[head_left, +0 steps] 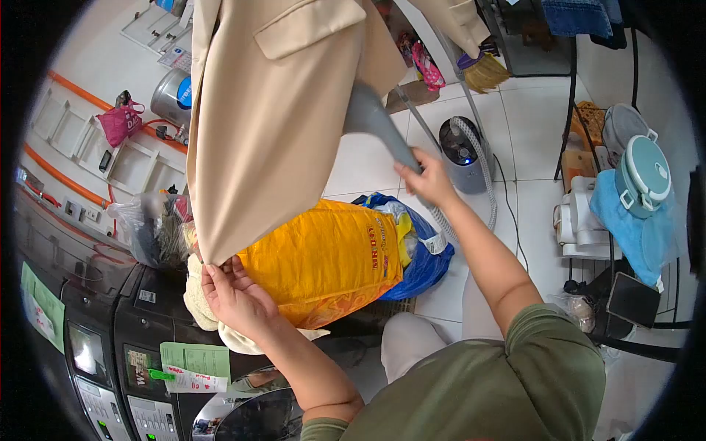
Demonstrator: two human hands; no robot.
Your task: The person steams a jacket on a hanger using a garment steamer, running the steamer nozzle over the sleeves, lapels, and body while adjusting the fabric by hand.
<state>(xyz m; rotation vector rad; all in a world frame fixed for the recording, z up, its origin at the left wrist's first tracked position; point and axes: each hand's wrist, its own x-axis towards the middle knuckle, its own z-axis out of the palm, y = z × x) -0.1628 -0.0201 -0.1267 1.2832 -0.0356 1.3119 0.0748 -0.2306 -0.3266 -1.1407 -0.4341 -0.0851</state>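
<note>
A beige jacket (287,125) with a flap pocket hangs in front of me. My left hand (239,298) pinches its lower corner and pulls the cloth down to the left. In my right hand (429,180) is the handle of a grey garment steamer head (379,121), its front end partly hidden behind the jacket's edge. A ribbed hose runs below my right hand toward the steamer base (467,154), which stands on the tiled floor with a small blue light on.
A yellow bag (316,257) and a blue bag (434,268) stand below the jacket. Black machines (147,309) with green papers line the left. At right, a black rack (570,110) holds a teal lidded container (643,176). A broom (483,71) is at the back.
</note>
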